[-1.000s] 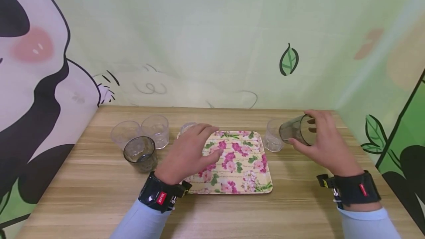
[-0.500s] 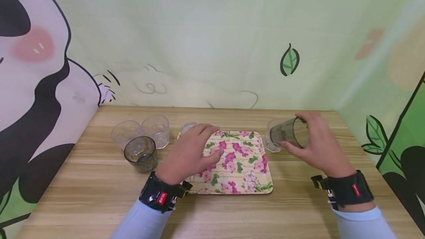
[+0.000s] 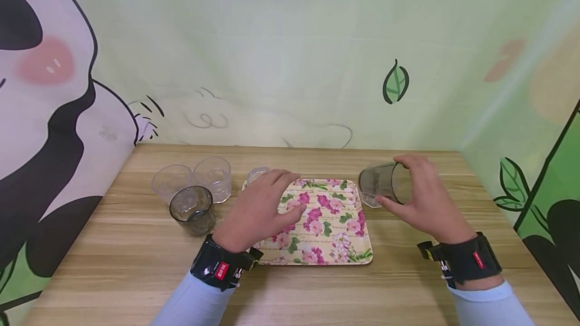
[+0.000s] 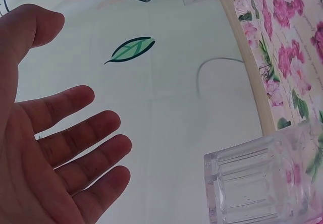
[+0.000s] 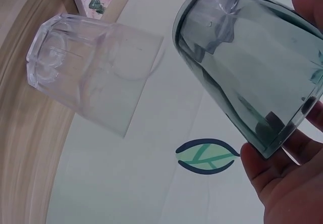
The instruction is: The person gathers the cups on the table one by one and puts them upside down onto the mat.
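My right hand (image 3: 423, 200) grips a smoky grey glass (image 3: 377, 181) near its rim, tilted with the base to the left. In the right wrist view, that glass is held off the table, apart from an upright clear glass (image 5: 96, 72). From the head view, the dark glass covers most of this clear one. My left hand (image 3: 260, 210) hovers over the left part of a floral tray (image 3: 317, 220), fingers spread, nothing in them. Another clear glass (image 4: 257, 178) stands on the tray, mostly hidden by that hand in the head view.
At the left of the wooden table (image 3: 113, 265), two clear glasses, one on the left (image 3: 169, 180) and one on the right (image 3: 213, 180), stand close behind a second smoky glass (image 3: 194, 210). A printed cloth wall (image 3: 272, 74) rises behind the table's back edge.
My right hand has moved left with the smoky glass, which now overlaps the clear glass beside the tray in the head view. My left hand has stayed in place.
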A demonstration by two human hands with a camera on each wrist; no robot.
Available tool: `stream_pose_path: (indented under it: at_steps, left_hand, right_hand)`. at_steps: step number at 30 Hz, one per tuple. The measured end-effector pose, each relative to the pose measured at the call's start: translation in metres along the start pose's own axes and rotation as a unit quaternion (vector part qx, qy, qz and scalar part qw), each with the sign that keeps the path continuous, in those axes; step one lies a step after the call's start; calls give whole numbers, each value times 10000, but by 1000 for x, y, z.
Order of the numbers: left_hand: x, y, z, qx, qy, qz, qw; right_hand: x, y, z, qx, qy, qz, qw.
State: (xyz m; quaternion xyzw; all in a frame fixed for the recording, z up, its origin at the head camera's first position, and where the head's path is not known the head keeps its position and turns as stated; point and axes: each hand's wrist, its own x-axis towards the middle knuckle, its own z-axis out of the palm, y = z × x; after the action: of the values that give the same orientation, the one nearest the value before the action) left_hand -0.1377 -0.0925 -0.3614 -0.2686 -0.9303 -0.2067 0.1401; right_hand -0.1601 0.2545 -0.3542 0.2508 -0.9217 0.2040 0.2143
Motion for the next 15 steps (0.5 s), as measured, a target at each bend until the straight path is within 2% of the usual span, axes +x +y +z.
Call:
stream_pose_path:
  at_steps: [7,15]
  left_hand:
    - [0,-1,0,57,16,19,10000]
    - [0,2,-2,-89,-20,-37,10000]
  right_hand:
    - [2,1,4,91,-8,-272,9996]
    - [2,1,6,166,56,-377,9991]
